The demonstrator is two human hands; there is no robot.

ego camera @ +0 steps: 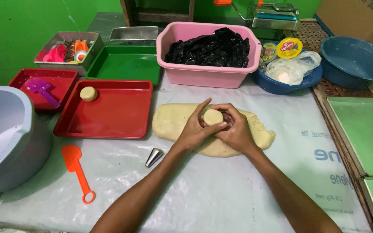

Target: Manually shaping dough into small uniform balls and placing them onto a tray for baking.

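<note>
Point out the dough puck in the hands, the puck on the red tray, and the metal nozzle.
Held puck (pixel 213 117), head view, top face.
Tray puck (pixel 88 93), head view, centre.
Nozzle (pixel 153 157), head view, mid-cone.

Bare sheet (pixel 221 190) near — red tray (pixel 104 129), metal nozzle (pixel 153 157) leftward.

At the far right of the table, a blue bowl (pixel 281 86) holds a round yellow lid (pixel 289 47) with a red label in its middle, a smaller printed packet (pixel 267 52) just left of it, and a knotted clear plastic bag (pixel 292 69) with something white inside. A brown cardboard box (pixel 355 15) with dark print stands in the top right corner, behind a second, darker blue basin. The clear plastic sheet (pixel 324 164) spread over the table carries blue printed lettering along its right side.
</note>
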